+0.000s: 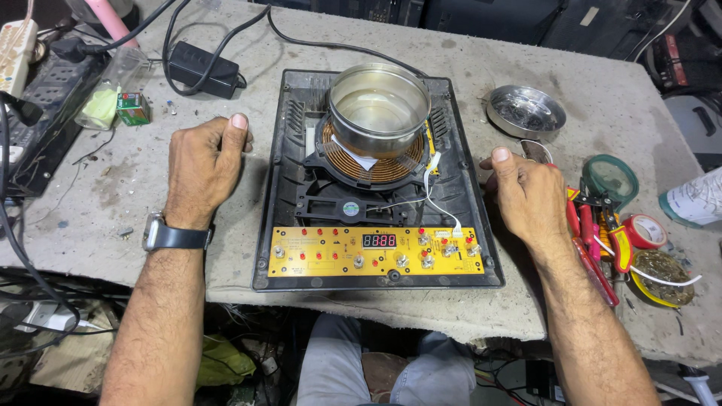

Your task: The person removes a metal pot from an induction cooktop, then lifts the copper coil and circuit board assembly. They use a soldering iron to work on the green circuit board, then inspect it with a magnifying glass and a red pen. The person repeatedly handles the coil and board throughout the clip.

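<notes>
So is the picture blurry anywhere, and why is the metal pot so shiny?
In the head view, the steel pot on the copper coil catches soft glare on its rim; the hands and yellow circuit board look sharp; the corners bend slightly and fall dark.

Red display (379, 240), small green box (133, 107)

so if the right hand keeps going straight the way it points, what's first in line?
Likely the round steel dish: the right hand points up the bench towards it, with bare bench top between. Depth is unclear.
</notes>
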`<action>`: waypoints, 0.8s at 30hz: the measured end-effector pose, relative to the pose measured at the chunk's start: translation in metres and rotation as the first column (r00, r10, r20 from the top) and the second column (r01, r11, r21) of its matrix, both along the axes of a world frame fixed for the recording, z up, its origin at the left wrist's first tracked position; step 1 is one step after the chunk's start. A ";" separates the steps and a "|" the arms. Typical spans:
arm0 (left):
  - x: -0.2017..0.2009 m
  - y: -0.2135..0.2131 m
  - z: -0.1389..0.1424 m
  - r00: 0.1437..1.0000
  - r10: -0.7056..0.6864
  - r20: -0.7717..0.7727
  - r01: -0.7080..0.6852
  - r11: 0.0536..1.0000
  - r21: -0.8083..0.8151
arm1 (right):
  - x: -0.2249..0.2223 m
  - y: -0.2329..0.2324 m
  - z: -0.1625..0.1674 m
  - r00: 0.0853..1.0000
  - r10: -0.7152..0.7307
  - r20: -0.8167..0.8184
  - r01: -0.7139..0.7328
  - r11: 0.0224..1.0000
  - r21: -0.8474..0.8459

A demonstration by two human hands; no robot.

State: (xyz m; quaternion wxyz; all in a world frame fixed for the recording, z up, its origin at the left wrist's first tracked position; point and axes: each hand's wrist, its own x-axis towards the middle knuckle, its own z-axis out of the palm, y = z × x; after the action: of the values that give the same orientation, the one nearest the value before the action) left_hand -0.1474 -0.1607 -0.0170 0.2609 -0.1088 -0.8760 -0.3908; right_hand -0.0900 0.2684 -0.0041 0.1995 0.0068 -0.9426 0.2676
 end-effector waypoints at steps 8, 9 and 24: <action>-0.001 -0.002 -0.002 1.000 0.006 -0.011 -0.006 1.000 -0.010 | 0.000 -0.001 0.000 1.000 -0.003 -0.006 0.003 1.000 0.009; -0.001 -0.002 -0.002 1.000 0.007 -0.012 -0.007 1.000 -0.015 | 0.000 -0.001 0.001 1.000 -0.007 0.001 0.007 1.000 0.006; -0.001 -0.001 -0.002 0.999 0.005 -0.033 -0.006 1.000 -0.013 | 0.001 -0.004 0.003 1.000 0.007 -0.006 -0.007 1.000 0.000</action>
State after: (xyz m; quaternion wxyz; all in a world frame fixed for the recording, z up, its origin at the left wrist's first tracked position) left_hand -0.1489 -0.1620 -0.0191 0.2755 -0.1144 -0.8745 -0.3825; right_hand -0.0888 0.2639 -0.0011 0.2015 0.0107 -0.9420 0.2683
